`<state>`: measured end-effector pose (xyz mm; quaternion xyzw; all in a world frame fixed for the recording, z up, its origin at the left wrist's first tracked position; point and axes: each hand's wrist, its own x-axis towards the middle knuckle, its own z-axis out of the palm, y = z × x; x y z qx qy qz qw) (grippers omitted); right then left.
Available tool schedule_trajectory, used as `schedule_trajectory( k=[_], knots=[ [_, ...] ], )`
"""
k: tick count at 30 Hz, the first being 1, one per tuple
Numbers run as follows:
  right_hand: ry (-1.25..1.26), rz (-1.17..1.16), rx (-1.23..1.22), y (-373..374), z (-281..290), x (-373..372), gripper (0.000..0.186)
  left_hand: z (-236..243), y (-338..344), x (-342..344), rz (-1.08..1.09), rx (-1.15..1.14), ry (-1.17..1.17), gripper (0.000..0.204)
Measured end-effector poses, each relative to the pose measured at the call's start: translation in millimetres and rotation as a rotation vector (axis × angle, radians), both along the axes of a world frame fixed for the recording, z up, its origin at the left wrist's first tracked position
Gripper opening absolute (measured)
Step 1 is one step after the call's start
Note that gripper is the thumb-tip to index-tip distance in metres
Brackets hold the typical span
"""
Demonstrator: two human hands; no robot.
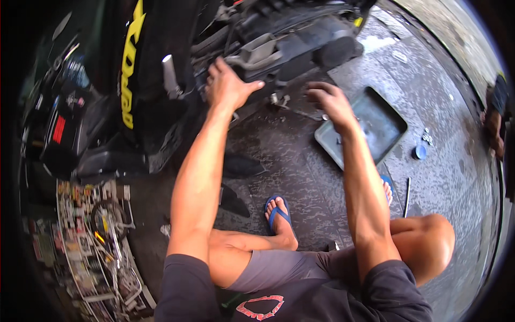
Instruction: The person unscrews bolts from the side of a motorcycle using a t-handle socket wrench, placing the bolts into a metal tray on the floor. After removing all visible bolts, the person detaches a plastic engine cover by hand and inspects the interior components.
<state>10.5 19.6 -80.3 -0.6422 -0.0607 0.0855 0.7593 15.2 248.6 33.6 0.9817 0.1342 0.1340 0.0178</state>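
A black scooter [289,61] with a dark engine side lies ahead of me, its dark body panel [129,59] marked in yellow on the left. My left hand [228,88] is beside the engine casing, thumb stretched out to the right and fingers spread. Whether its fingertips touch the scooter, I cannot tell. Over the left edge of a grey rectangular tray [394,110], my right hand [333,104] reaches leftward. Its fingers are stretched, slightly bent and a little blurred, with nothing visible in them. A small metal part [279,100] shows under the engine, between my hands.
To the tray's right are a small blue round container [419,152] and several small metal parts [427,137]. A thin rod [407,197] lies on the dark floor. Another person's hand [494,131] shows at the far right. Many small items fill a rack [86,241] at lower left.
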Motion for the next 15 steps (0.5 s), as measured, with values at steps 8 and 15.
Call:
schedule_trajectory(
  k=[8, 15],
  knots=[
    [-0.476, -0.099, -0.018, -45.0, 167.6, -97.6, 0.025, -2.1, 20.8, -11.1, -0.048, 0.030, -0.022, 0.120],
    [-0.130, -0.008, -0.341, -0.8, 149.9, -50.2, 0.040, -5.0, 28.8, -6.1, -0.050, -0.041, -0.041, 0.121]
  ],
)
